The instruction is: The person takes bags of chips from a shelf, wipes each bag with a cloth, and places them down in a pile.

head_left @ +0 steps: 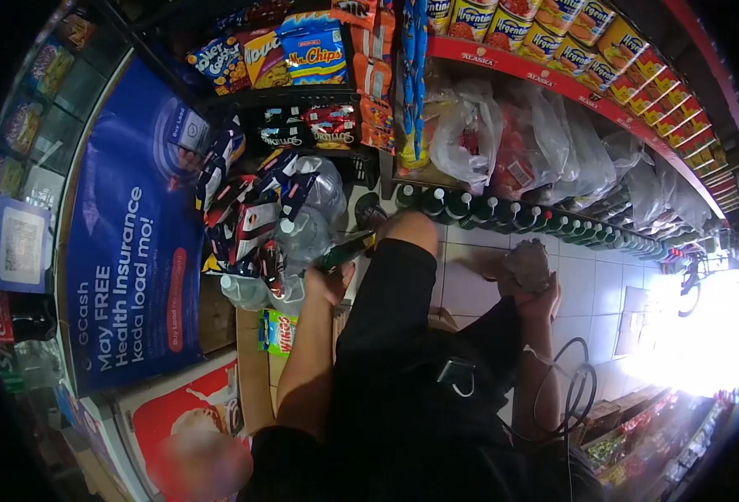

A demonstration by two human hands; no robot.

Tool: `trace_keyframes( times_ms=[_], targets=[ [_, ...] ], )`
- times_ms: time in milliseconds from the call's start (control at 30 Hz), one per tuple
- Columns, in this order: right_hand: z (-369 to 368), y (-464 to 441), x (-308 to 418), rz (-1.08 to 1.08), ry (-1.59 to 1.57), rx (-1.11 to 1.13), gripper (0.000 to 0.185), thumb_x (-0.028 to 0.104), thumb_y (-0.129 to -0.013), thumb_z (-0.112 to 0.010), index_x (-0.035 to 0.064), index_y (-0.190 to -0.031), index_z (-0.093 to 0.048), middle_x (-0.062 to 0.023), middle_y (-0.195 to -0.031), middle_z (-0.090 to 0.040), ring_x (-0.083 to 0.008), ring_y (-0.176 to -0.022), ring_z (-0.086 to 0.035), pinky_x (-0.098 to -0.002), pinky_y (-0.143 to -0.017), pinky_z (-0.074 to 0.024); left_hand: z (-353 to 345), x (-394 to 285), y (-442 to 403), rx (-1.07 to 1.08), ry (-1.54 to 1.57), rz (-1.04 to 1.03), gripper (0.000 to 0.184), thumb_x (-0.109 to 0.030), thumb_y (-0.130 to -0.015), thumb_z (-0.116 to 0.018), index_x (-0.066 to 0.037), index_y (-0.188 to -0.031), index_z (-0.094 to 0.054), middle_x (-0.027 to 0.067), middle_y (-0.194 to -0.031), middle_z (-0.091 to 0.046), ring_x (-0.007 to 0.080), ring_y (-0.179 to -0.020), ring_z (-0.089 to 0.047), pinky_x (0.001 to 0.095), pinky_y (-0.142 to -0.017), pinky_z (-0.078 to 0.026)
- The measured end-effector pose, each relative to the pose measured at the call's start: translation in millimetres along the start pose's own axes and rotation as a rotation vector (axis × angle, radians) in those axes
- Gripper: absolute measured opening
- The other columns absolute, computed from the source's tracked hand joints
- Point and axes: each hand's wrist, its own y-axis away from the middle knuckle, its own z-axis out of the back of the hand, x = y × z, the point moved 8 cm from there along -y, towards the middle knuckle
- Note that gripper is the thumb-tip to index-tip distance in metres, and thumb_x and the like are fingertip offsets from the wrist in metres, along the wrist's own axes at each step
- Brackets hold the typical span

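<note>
My left hand (332, 284) is closed around a dark green glass bottle (349, 251), which lies tilted beside my knee. Next to it stand clear plastic jugs (306, 238) and a pile of dark snack packs (260, 213). My right hand (542, 299) grips a crumpled greyish rag (526, 266), held out over the tiled floor (478, 272) on the other side of my legs. The rag hides part of the fingers.
A long row of green bottles (490, 209) lines the shelf's foot. Above hang filled plastic bags (470, 138) and a shelf of cans (507, 29). A blue banner (143, 243) stands at left; a looped black cable (583, 385) hangs near my right forearm.
</note>
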Motion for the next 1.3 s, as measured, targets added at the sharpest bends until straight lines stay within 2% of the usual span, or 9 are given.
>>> trace_keyframes(
  times_ms=[333,533,567,767,833,967,1067,1133,1300],
  targets=[
    [-20.6,6.1,-5.9,-0.007,0.1,0.065,0.067,0.051,-0.103,-0.027,0.0051,-0.15,-0.037,-0.018,-0.152,-0.042,-0.0421,-0.139,-0.042,-0.0615,-0.113,-0.0356,70.5,47.6,-83.6,-0.164,0.098,0.202,0.061,-0.052,-0.098,-0.027,-0.005,-0.131,-0.048,0.0163,-0.138,-0.055,0.0313,-0.126,-0.054,0.0438,-0.103,-0.045],
    [0.1,-2.3,-5.3,0.04,0.218,-0.183,0.061,0.051,-0.102,-0.033,0.0077,-0.142,-0.047,-0.0141,-0.142,-0.053,-0.0381,-0.13,-0.052,-0.059,-0.105,-0.0446,81.5,24.6,-94.9,-0.103,0.335,0.226,0.102,-0.084,-0.087,-0.019,-0.005,-0.15,-0.034,0.0206,-0.143,-0.051,0.0357,-0.131,-0.052,0.049,-0.108,-0.042],
    [12.8,-9.4,-1.7,0.057,0.251,-0.216,0.059,0.052,-0.102,-0.035,0.0083,-0.14,-0.049,-0.013,-0.14,-0.055,-0.0371,-0.128,-0.054,-0.0588,-0.103,-0.0463,92.0,26.4,-103.2,-0.034,0.293,0.27,0.115,-0.093,-0.08,-0.016,-0.001,-0.143,-0.043,0.0195,-0.13,-0.06,0.0372,-0.112,-0.065,0.0445,-0.09,-0.058],
    [2.6,-11.0,-14.0,-0.019,0.144,-0.207,0.058,0.056,-0.1,-0.038,0.0162,-0.14,-0.049,-0.01,-0.138,-0.056,-0.0343,-0.125,-0.055,-0.0581,-0.099,-0.048,111.2,18.1,-83.4,-0.118,0.078,0.015,0.106,-0.087,-0.086,-0.025,-0.009,-0.157,-0.023,0.0214,-0.147,-0.047,0.0321,-0.137,-0.047,0.0467,-0.108,-0.042],
    [-24.8,3.1,-22.5,-0.117,-0.028,-0.032,0.06,0.057,-0.099,-0.039,0.0165,-0.143,-0.048,-0.0107,-0.141,-0.054,-0.0347,-0.128,-0.053,-0.0571,-0.101,-0.0461,126.5,20.1,-91.6,0.007,-0.014,0.009,0.086,-0.073,-0.095,-0.032,-0.011,-0.155,-0.027,0.0113,-0.137,-0.054,0.0261,-0.118,-0.059,0.043,-0.1,-0.048],
    [-48.3,9.8,-21.1,-0.018,0.107,0.217,0.068,0.06,-0.098,-0.038,0.0126,-0.145,-0.045,-0.0113,-0.144,-0.05,-0.0354,-0.131,-0.048,-0.0556,-0.105,-0.0425,71.3,-13.9,-45.3,-0.044,-0.18,0.055,0.064,-0.056,-0.102,-0.038,-0.011,-0.147,-0.038,0.0116,-0.128,-0.061,0.0244,-0.109,-0.062,0.0438,-0.095,-0.049],
    [-21.1,-5.1,-12.5,0.066,0.241,0.315,0.068,0.06,-0.098,-0.036,0.0116,-0.144,-0.046,-0.0109,-0.142,-0.053,-0.0357,-0.127,-0.051,-0.0554,-0.101,-0.0459,-25.2,-65.7,5.1,0.22,-0.36,-0.06,0.054,-0.055,-0.099,-0.049,-0.013,-0.134,-0.051,0.0093,-0.116,-0.065,0.0237,-0.096,-0.064,0.038,-0.084,-0.052],
    [-5.0,-18.4,-12.0,0.09,0.281,0.226,0.068,0.061,-0.098,-0.035,0.0122,-0.143,-0.047,-0.0106,-0.14,-0.054,-0.036,-0.125,-0.054,-0.0557,-0.097,-0.0486,-111.9,-112.4,67.9,0.261,-0.395,-0.273,0.034,-0.045,-0.101,-0.052,-0.014,-0.111,-0.063,0.0033,-0.101,-0.069,0.0183,-0.09,-0.064,0.0355,-0.078,-0.05],
    [-9.9,2.7,-8.5,0.005,0.013,0.051,0.066,0.06,-0.098,-0.033,0.012,-0.139,-0.051,-0.0084,-0.134,-0.059,-0.0343,-0.12,-0.058,-0.0543,-0.083,-0.0545,-330.8,-205.2,241.3,0.426,-0.713,-1.011,0.03,-0.036,-0.097,-0.059,-0.007,-0.102,-0.066,0.0025,-0.089,-0.067,0.0085,-0.078,-0.06,0.0228,-0.068,-0.047]
  ],
)
